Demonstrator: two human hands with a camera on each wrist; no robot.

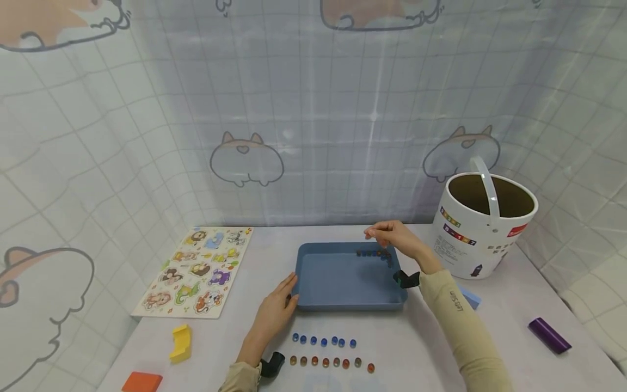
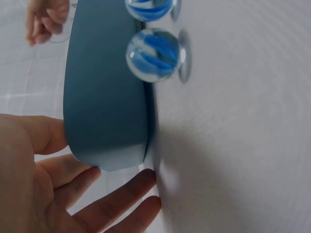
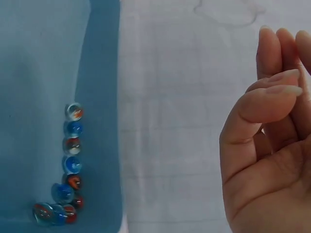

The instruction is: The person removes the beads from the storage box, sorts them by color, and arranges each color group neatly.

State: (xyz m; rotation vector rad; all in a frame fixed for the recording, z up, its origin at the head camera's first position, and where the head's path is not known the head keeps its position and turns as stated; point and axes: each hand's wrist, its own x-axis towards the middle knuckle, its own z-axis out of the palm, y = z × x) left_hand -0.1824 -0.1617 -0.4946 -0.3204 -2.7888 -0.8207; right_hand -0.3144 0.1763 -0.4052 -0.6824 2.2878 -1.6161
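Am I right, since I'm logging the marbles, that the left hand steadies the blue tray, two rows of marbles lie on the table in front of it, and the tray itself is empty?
Not quite. The blue tray is not empty: the right wrist view shows a line of marbles along its far wall. The left hand does rest on the tray's corner, and two rows, blue marbles and orange marbles, lie on the table.

Home play corner, cartoon-print curtain [image 1: 313,109] backdrop, animal peg puzzle [image 1: 198,270], toy bucket [image 1: 482,220], building blocks [image 1: 180,343] on table [image 1: 490,348]

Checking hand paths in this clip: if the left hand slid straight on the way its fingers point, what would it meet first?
The left hand already touches the blue tray at its near-left corner, so it would push that.
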